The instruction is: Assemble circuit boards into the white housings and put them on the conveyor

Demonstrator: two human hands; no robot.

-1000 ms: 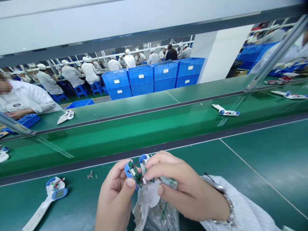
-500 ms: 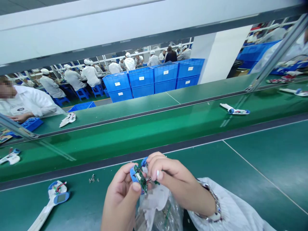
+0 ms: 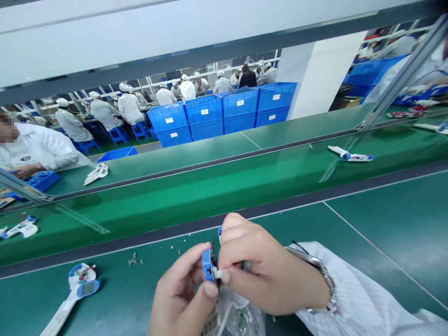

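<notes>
My left hand point(image 3: 184, 291) is pinched nearly closed, thumb and fingers holding a small blue plastic part point(image 3: 208, 265) with a dark wire at it. My right hand point(image 3: 269, 266) is curled in, gripping the same part from the other side. A clear plastic bag point(image 3: 241, 317) sits just beneath, on the green bench belt point(image 3: 385, 219). Left of it lie small metal bits point(image 3: 132, 259) and a white-and-blue device point(image 3: 79, 289). Farther off, blue crates point(image 3: 220, 112) stand stacked.
</notes>
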